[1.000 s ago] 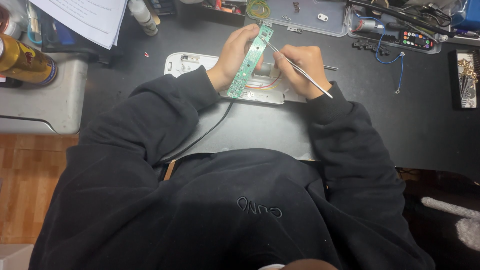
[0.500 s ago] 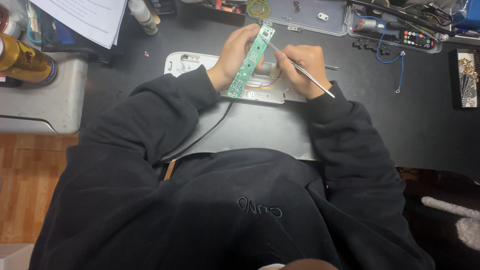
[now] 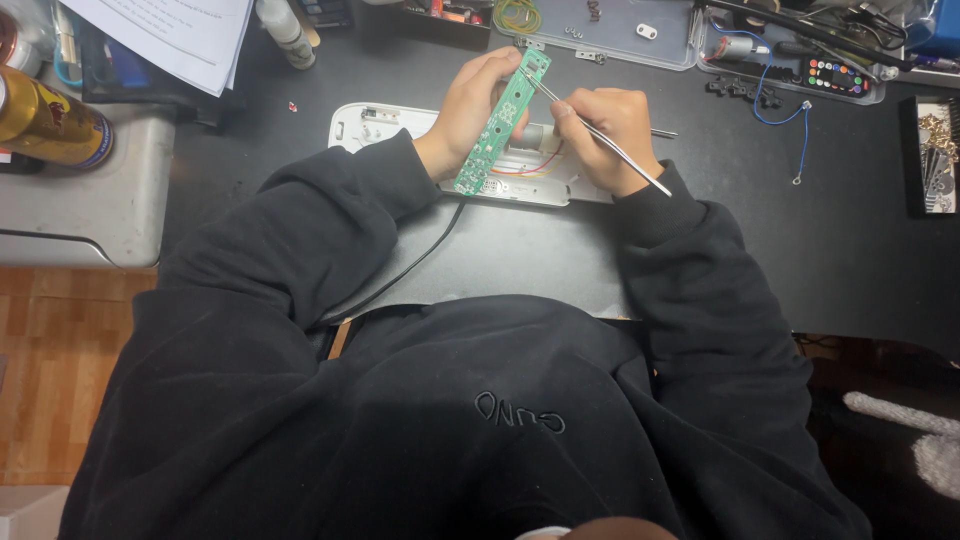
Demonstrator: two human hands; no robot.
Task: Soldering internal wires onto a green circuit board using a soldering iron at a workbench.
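While the left hand [image 3: 470, 110] grips a long green circuit board [image 3: 500, 122] along its left edge, fingers curled behind it and thumb at the front, the board stands tilted above the black desk [image 3: 760, 230], its upper end near the top of the fingers, its lower end past the wrist; right hand [image 3: 605, 135] is closed in a pinch on thin metal tweezers [image 3: 600, 135], held like a pen, shaft running down to the right over the knuckles; tweezer tip meets the upper part of the board, just beside the left fingertips; whether the tip holds anything cannot be told.

Directly under both hands lies a white plastic housing [image 3: 375, 125], flat on the desk, with red wires [image 3: 525, 170] showing in it; black cable [image 3: 410, 265] runs from beneath the board toward the body.

Far left: gold can [image 3: 45, 120] lying on a grey box [image 3: 100, 200]; white printed sheet [image 3: 170, 35] above it. Top edge: clear plastic tray [image 3: 620, 35] with small parts; a second tray [image 3: 800, 65] to its right holds coloured pieces; blue wire [image 3: 790, 115] trails out of it.
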